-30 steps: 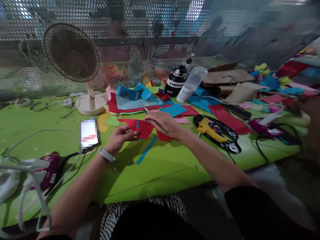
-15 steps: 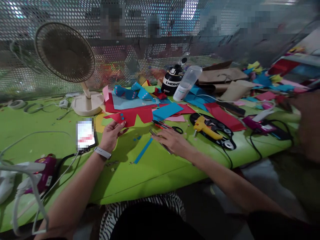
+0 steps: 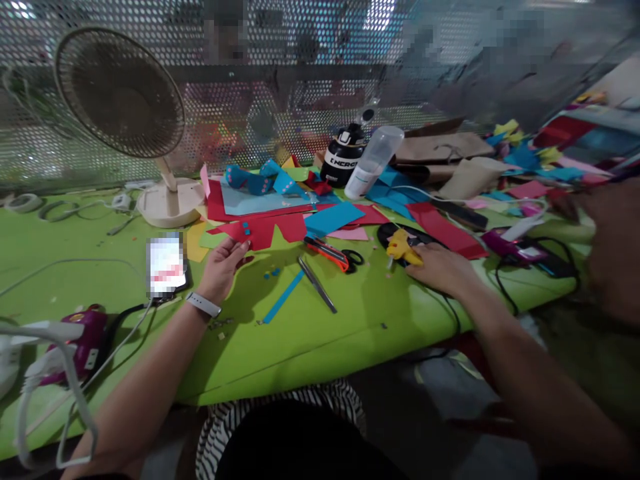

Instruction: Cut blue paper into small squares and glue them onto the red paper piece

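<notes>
My left hand (image 3: 223,267) pinches the near left edge of a red paper cut-out (image 3: 263,235) that bears small blue squares. Over on the right, my right hand (image 3: 443,268) is closed around the handle of a yellow hot glue gun (image 3: 401,247), which rests on a black holder (image 3: 386,231). Between my hands lie metal tweezers (image 3: 319,285), a blue paper strip (image 3: 283,298) and several tiny blue paper pieces (image 3: 271,273). An orange-and-black utility knife (image 3: 327,254) lies behind the tweezers, beside black-handled scissors (image 3: 357,258). My right fingertips are partly hidden.
A fan (image 3: 170,203) and a lit phone (image 3: 166,265) stand left, with a purple power strip (image 3: 90,340) and cables nearer. Behind the red paper are coloured sheets, a black bottle (image 3: 343,159) and a clear bottle (image 3: 374,163). Another person's arm (image 3: 615,247) reaches in at right.
My right hand has left the tweezers on the table and moved right onto the glue gun. My left hand still holds the red paper; the view has shifted slightly.
</notes>
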Tool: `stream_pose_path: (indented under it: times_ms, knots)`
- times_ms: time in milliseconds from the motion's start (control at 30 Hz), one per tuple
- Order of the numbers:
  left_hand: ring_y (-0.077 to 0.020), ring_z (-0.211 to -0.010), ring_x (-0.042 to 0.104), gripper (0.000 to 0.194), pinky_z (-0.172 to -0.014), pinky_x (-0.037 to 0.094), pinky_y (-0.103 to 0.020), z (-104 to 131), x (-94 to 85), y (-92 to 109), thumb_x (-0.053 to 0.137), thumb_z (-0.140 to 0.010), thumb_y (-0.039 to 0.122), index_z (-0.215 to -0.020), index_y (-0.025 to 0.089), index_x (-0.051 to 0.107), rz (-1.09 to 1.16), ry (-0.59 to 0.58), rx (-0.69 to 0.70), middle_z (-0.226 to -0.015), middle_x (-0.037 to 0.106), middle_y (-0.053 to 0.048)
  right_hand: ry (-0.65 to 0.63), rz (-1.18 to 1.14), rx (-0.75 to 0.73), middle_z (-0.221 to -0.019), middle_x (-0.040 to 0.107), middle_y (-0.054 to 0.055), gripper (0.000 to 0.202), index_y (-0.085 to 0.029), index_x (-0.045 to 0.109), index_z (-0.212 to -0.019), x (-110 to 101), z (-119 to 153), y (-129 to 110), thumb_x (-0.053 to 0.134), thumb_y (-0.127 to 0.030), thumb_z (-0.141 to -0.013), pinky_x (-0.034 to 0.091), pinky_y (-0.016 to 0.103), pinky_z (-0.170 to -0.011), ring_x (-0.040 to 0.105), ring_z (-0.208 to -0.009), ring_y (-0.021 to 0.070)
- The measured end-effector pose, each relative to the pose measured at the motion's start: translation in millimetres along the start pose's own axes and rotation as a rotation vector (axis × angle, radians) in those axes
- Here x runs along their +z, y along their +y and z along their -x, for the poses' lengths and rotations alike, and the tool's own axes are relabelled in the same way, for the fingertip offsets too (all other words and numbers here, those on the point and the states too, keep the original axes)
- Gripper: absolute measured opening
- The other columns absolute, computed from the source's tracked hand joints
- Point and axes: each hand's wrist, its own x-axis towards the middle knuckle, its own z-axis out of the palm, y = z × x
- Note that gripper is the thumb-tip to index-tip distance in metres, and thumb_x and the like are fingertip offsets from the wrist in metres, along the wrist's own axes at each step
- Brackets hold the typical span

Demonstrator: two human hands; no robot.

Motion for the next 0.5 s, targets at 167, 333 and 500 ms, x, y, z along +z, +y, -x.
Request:
stream_pose_path:
  times_ms: [167,333,500]
  knots:
    - [-0.0077,-0.068,0.061,0.034,-0.065,0.052,-0.019,0.3,0.1,-1.0,0.090,-0.056,0.035,-0.074,0.017,0.066,0.002,-0.004,0.011,-0.073,0.066,0.003,-0.162,0.050,0.124,-0.105,0.061,0.023,0.043,-0.012,0.063,-0.101,-20.4,-4.2,-20.7,0.067,-0.039,-0.068,0.046,0.051,-0.085,0.059,-0.099,0.0418]
    - [-0.0081,-0.069,0.061,0.032,-0.066,0.053,-0.020,0.4,0.1,-1.9,0.089,-0.059,0.032,-0.074,0.017,0.064,0.026,-0.021,0.014,-0.074,0.066,0.003,-0.004,-0.017,0.312,-0.116,0.059,0.026,0.050,-0.010,0.057,-0.114,-44.8,1.5,-40.3,0.061,-0.039,-0.073,0.046,0.053,-0.086,0.057,-0.108,0.0440]
    - [-0.0077,-0.070,0.060,0.032,-0.069,0.053,-0.020,2.5,1.6,-2.7,0.088,-0.060,0.032,-0.076,0.017,0.065,0.040,-0.046,0.017,-0.074,0.064,0.003,0.195,-0.631,0.205,-0.095,0.069,0.015,0.018,-0.021,0.063,-0.086,-61.4,10.3,-83.2,0.052,-0.036,-0.082,0.052,0.040,-0.070,0.065,-0.087,0.0301]
